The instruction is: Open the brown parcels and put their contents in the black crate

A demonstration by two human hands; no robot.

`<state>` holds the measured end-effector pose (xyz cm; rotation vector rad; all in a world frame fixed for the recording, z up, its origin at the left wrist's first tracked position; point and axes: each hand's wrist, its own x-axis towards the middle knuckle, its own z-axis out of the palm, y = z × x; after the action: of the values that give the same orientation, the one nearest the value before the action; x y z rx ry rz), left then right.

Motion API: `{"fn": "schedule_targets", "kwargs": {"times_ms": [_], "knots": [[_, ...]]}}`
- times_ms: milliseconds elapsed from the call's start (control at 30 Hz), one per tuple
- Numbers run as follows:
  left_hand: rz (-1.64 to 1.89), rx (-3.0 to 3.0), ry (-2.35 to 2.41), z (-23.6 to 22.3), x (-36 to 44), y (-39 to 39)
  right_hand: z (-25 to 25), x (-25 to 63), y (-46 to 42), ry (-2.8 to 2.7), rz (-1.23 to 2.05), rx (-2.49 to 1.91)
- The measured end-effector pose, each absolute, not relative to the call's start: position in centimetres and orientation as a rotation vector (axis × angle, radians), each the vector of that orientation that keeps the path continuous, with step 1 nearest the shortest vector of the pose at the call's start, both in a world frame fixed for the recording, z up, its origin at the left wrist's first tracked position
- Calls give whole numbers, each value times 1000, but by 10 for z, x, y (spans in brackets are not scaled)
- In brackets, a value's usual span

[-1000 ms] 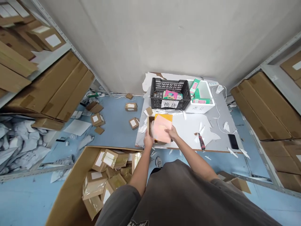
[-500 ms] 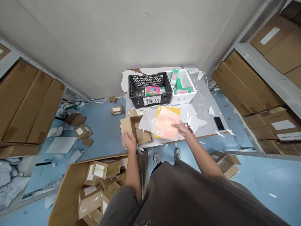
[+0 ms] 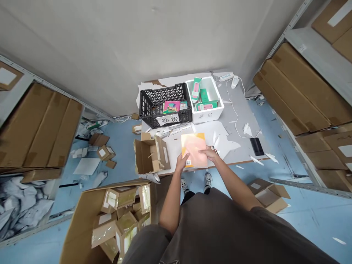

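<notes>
Both my hands hold a pair of thin booklets [image 3: 195, 148], a pink one over a yellow one, with a barcode at the lower left. My left hand [image 3: 182, 162] grips the lower left edge, and my right hand [image 3: 210, 153] pinches the right edge. They are held above the front of the grey table [image 3: 242, 121]. To the left, an open cardboard box [image 3: 145, 156] stands at the table's front edge, its flaps up and no hand on it.
Behind are a black crate [image 3: 165, 99] with colourful packs and a white foam box [image 3: 206, 115] with green-and-pink boxes. A phone [image 3: 256, 146] and torn paper lie on the right. A large carton [image 3: 74, 220] of taped parcels stands at lower left. Shelves of cartons flank both sides.
My left hand has let go of the open cardboard box and taken hold of the booklets. The white sheet beside the booklets is no longer at the hands. The view has shifted slightly.
</notes>
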<state>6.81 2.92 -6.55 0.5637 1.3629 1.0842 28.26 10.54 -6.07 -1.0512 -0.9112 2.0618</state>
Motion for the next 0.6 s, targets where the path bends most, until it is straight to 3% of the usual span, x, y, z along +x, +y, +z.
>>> {"fn": "schedule_targets", "kwargs": {"times_ms": [133, 267, 433, 533, 600], "knots": [[1086, 479, 1462, -114, 51, 29, -113, 258, 121, -1061, 1910, -1239], [808, 414, 1767, -167, 34, 29, -169, 228, 126, -1215, 1753, -1520], [684, 367, 1846, -213, 29, 27, -207, 212, 103, -1692, 1025, -2038], [674, 370, 1823, -222, 29, 25, -207, 211, 79, -1768, 653, -2024], [688, 369, 1795, -224, 28, 25, -204, 206, 64, -1888, 616, -1904]]}}
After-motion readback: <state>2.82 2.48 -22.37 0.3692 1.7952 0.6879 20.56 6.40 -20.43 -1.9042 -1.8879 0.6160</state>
